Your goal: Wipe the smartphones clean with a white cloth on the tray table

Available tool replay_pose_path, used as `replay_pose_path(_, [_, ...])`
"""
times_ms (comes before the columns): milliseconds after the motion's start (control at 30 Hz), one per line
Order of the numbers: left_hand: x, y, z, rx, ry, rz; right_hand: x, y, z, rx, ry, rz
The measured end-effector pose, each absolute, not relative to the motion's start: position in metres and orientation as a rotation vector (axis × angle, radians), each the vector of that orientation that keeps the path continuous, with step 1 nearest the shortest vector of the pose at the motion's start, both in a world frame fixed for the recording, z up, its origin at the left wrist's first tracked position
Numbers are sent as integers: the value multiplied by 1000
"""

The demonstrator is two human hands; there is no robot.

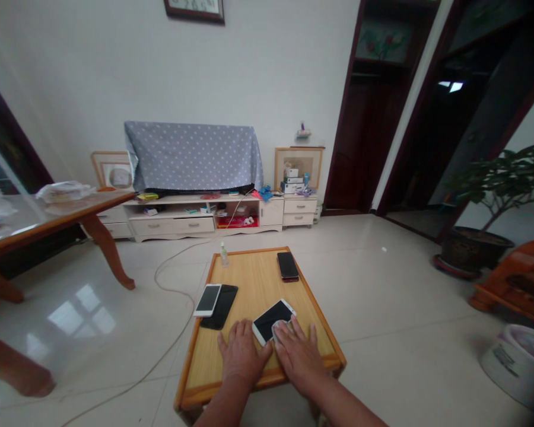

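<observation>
A white smartphone (267, 325) with a dark screen lies at a slant near the front of the small wooden table (251, 270). My right hand (300, 356) presses a small white wipe (279, 330) onto its screen, fingers over the wipe. Palm down on the tabletop, my left hand (241, 354) rests beside the phone's near left corner, fingers spread and thumb close to its lower edge. At the left, another white phone (207, 300) overlaps a black phone or tablet (222, 308). A dark phone (287, 265) sits at the far right, over something reddish.
A small clear bottle (223, 255) stands at the table's far left corner. A cable (178, 341) runs over the floor on the left. Beyond are a low white cabinet (173, 226), a larger wooden table (93, 207), a potted plant (476, 252) and a white bucket (514, 362).
</observation>
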State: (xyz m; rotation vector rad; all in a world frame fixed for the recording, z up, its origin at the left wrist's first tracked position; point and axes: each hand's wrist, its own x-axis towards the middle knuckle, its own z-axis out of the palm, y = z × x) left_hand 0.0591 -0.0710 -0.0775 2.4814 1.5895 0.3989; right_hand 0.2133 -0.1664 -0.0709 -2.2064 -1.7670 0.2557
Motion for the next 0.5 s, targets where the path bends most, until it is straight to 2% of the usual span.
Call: replay_pose_path(500, [58, -74, -68, 2444, 1583, 288, 223, -159, -57, -2371, -1579, 305])
